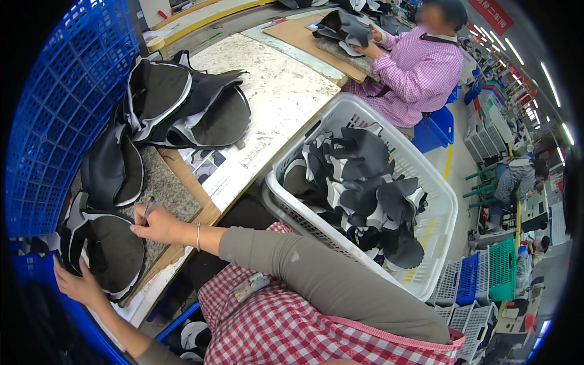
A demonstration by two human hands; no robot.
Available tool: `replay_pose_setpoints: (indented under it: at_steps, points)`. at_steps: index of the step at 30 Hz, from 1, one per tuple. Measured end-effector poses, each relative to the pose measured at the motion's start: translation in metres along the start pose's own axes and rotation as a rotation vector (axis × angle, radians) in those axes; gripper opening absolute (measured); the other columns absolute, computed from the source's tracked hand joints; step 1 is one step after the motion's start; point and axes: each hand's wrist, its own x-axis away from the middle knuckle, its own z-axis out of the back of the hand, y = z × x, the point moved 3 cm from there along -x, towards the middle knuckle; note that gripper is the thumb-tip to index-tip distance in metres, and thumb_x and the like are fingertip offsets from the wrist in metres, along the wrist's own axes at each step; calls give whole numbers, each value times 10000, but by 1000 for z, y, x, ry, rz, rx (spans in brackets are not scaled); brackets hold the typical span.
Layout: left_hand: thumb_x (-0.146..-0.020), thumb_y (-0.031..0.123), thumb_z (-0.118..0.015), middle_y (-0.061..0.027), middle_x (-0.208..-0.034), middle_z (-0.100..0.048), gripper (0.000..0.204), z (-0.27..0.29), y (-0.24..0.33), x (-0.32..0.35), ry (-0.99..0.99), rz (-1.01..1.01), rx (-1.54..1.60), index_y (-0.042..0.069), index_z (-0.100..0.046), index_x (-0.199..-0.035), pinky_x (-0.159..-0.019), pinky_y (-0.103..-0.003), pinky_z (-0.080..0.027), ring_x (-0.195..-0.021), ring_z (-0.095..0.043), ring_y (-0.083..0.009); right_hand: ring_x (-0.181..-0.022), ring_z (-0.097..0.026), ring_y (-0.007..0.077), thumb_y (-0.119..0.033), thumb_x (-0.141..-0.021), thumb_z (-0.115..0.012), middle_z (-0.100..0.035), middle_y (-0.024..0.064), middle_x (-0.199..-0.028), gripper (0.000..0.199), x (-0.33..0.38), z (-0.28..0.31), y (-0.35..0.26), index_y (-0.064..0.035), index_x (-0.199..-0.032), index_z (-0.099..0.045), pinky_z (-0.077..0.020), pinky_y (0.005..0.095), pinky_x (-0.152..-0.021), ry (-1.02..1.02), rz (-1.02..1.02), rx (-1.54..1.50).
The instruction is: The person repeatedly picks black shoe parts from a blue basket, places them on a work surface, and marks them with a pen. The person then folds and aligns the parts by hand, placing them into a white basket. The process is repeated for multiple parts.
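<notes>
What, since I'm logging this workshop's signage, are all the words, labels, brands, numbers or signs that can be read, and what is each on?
Red banner, upper right: pale characters, not copied out here.
Printed sheet on the worktable: lines of dark print, too small to read.
White plastic basket: yellow marks at its right side; I can't tell whether they are lettering.

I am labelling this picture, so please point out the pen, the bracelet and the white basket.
Pen [148, 210]: head view, on its shaft.
Bracelet [198, 236]: head view, on its band.
White basket [438, 243]: head view, on its right wall.
</notes>
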Motion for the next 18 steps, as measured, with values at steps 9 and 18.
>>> replay_pose_setpoints:
  at_steps: [9,18]
  points:
    - [-942,156,-686,-274,-1267,-676,435,-17,-69,-89,-445,61,22,0,-644,-1346,-988,-434,-517,-1152,-667,-405,-676,-626,306,-255,-897,-719,-620,110,-711,236,0,-1,12,-78,-888,-562,-514,410,-653,-77,-18,42]
    - [-955,306,-674,-248,-1106,-682,355,13,134,-178,-309,-184,422,30,-608,-1168,-812,-518,-560,-1010,-683,-436,-661,-456,59,-169,-971,-725,-525,-26,-683,267,5,-3,-1,-60,-820,-534,-393,265,-581,-149,-68,9]
